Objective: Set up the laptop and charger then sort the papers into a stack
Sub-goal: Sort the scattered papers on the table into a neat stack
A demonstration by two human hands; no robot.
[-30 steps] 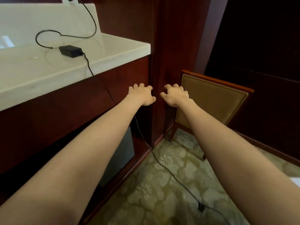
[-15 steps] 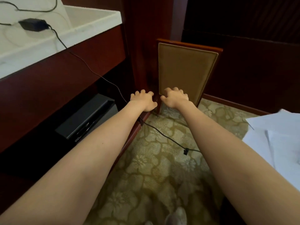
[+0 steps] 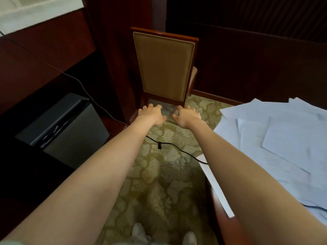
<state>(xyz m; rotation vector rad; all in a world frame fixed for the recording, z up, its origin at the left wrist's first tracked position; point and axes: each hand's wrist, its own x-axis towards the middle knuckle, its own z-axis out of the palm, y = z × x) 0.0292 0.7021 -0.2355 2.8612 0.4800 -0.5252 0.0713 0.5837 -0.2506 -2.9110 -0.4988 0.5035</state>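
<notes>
Both grips are empty, fingers loosely spread: the left hand [image 3: 151,115] and right hand [image 3: 187,117] are held side by side at frame centre, below the chair [image 3: 164,68]. The papers [image 3: 286,149] are scattered on the table [image 3: 222,225] at right, nearer the right hand and cut off by the frame edge. The charger cable [image 3: 159,145] is hidden under the right forearm. No laptop is seen.

No readable text, not even on the papers [image 3: 283,147].

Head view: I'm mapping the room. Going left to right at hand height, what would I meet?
Dark box → left hand → right hand → loose papers.
</notes>
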